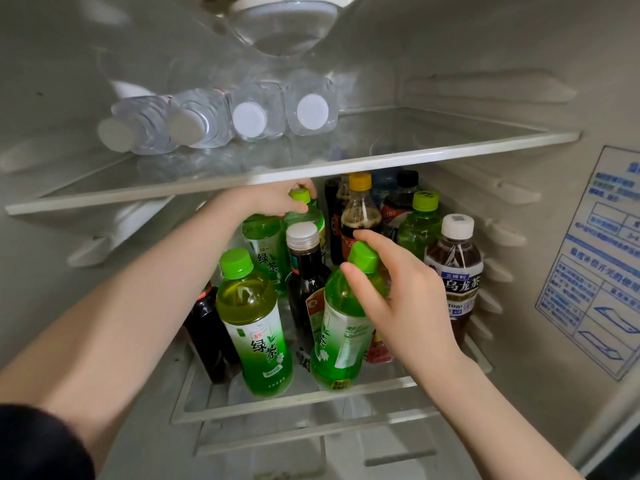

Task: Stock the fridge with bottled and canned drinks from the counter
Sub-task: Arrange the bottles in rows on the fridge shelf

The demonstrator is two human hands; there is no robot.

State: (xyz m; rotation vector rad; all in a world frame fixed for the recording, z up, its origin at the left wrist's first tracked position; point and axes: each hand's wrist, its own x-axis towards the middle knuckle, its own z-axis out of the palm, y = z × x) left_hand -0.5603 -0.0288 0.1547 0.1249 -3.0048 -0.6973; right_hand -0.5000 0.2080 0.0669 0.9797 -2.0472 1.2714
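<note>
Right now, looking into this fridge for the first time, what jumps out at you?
Two hands reach into the crowded lower shelf: the right hand grips a tilted green tea bottle at the front, while the left hand holds a green-capped bottle further back. Above them, four clear water bottles lie on their sides on the left of the glass shelf.

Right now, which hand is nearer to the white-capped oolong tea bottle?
Right. The right hand grips a tilted green tea bottle just beside the oolong bottle, on its left. The left hand is farther away, at the back, holding another green-capped bottle.
</note>
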